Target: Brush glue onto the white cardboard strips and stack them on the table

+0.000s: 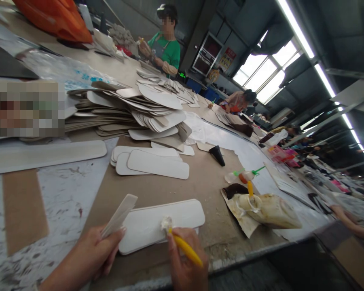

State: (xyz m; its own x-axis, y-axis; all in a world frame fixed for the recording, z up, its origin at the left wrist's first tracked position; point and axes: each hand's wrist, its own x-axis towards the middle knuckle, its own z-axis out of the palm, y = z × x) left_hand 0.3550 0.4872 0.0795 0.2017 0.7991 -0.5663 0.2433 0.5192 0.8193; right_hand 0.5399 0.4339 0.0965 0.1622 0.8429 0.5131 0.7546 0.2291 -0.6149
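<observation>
Pinched in my left hand (104,250) is a flat, pale, slightly see-through strip (121,212), tilted upward. My right hand (188,258) is closed around a brush with a yellow handle (186,248). White paste clings to its head, which touches the top of a long white panel (182,216) with rounded corners. At least one similar panel lies under it, its edges just showing. Beyond lie several overlapping white panels (159,163). To the right, a paste-stained bottle (273,210) rests on its side, with a yellow stick at its opening.
A high, untidy pile of panels (133,109) rises at the back. A black cone (216,155) and a small bottle with a green nozzle (247,176) lie to the right. Across the table, a person in green (166,50) handles something. The table's front edge runs close to my right hand.
</observation>
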